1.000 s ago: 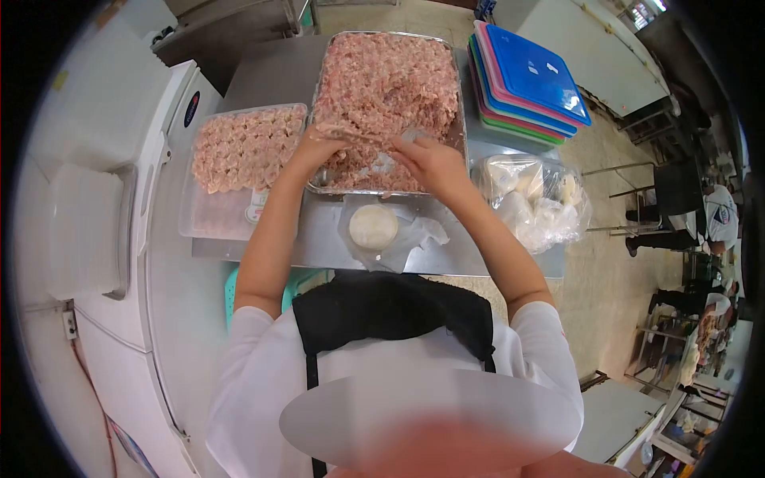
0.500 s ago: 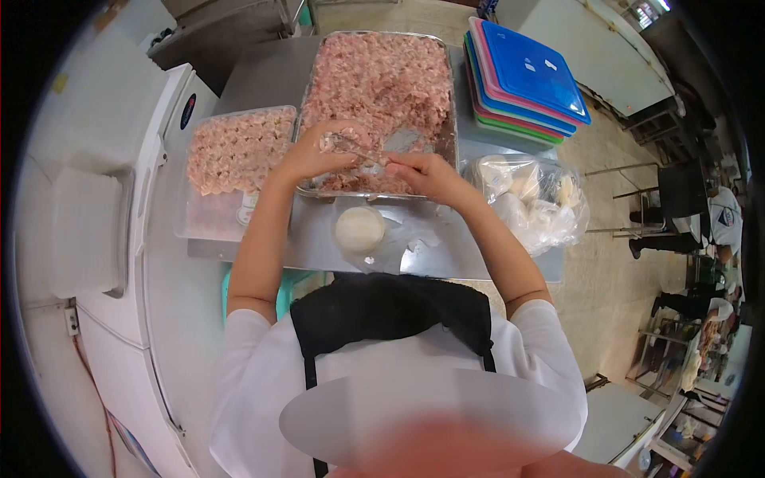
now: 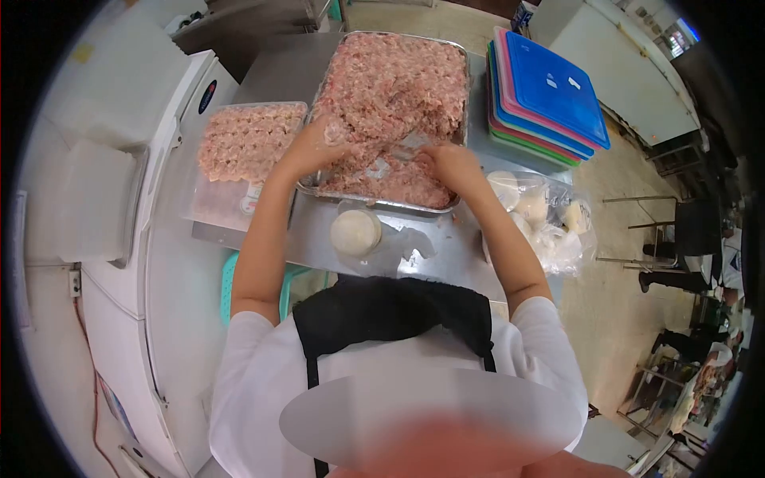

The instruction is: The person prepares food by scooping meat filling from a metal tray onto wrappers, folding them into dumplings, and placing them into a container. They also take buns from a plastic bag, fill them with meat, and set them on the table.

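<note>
A metal tray (image 3: 460, 80) holds a large mass of pink ground meat (image 3: 398, 76), with a scraped patch of bare bottom near its front. My left hand (image 3: 315, 151) is cupped over the tray's left side, its fingers curled round a small lump of meat. Inside the tray's right front, my right hand (image 3: 456, 169) is closed with its fingertips at the meat; it seems to grip a thin metal tool, mostly hidden. In front of the tray lies a stack of round pale dumpling wrappers (image 3: 356, 233) on clear plastic. Rows of filled dumplings (image 3: 249, 142) sit left of the tray.
Stacked containers with coloured lids (image 3: 554, 80) stand at the back right of the metal table (image 3: 319, 259). Bagged pale pieces (image 3: 542, 215) lie beside my right forearm. A white refrigerator (image 3: 179, 239) is close on the left. People (image 3: 701, 271) are far off at right.
My hands have moved apart. The right hand has left the left palm and gone to the meat at the tray's right front. My left hand stays cupped. The camera view has shifted slightly.
</note>
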The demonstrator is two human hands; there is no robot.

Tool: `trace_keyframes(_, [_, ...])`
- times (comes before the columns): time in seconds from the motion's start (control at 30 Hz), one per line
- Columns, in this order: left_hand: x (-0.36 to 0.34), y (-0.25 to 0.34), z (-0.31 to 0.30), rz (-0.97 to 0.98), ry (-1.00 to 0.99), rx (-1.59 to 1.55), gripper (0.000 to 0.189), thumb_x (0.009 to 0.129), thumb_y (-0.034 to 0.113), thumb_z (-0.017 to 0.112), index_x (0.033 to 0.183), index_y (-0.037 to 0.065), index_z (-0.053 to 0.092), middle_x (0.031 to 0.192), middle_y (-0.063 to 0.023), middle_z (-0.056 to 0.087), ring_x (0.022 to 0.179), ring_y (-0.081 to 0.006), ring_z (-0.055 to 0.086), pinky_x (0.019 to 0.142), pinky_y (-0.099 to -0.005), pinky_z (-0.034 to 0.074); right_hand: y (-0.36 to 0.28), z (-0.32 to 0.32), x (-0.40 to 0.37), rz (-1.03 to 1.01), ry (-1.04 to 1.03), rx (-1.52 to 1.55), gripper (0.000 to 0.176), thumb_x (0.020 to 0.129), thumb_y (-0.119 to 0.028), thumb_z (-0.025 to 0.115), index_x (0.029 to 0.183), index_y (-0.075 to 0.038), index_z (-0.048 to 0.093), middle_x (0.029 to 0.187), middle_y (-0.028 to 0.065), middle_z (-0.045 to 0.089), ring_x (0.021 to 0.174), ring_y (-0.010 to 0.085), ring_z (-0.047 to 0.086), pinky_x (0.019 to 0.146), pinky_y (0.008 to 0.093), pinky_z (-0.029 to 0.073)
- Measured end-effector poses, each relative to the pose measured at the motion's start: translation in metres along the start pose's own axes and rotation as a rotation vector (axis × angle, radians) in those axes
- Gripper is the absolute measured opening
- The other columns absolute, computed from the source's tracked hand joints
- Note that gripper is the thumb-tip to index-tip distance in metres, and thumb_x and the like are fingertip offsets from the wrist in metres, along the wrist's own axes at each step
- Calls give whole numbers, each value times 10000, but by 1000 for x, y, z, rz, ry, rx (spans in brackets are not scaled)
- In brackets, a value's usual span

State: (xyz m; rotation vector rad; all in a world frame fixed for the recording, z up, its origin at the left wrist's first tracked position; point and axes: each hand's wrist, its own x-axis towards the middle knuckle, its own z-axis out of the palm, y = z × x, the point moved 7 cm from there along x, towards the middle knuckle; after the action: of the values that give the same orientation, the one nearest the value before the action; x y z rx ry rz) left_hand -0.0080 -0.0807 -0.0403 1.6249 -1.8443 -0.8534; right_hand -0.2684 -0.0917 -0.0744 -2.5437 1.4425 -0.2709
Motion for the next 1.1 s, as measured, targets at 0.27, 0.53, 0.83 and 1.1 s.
trace_keyframes(0.27, [-33,84,-12,335,-117,-41,568,686,212,784,1185,45,569,1134,-128,622,1043,-225,592,917,-366,444,-46,-49,-19,-227,-1,783,359,918,-331,585,1186,-96,631,993,172,675,883,254,670,766,344,502])
trace_keyframes(0.53, [-42,39,-11,114,-14,-62,625,702,242,780,1209,-45,555,1189,-186,604,1134,-276,559,992,-344,404,-78,-90,-38,-235,284,158,264,875,-331,620,1092,-191,675,812,78,615,708,309,618,595,403,495])
trace_keyframes(0.83, [-80,66,-40,342,45,-175,543,704,222,798,1154,-8,600,1083,-120,648,1025,-216,597,909,-332,447,-92,-110,-55,-158,146,572,281,904,-285,596,1086,-82,664,957,160,662,870,315,632,756,363,495])
trace_keyframes(1.1, [-104,20,-80,266,-57,-28,363,693,239,803,938,23,644,903,-79,664,846,-165,608,796,-315,473,-179,-92,-48,-146,149,255,252,909,-288,586,1083,-121,662,870,120,640,806,325,625,699,394,491])
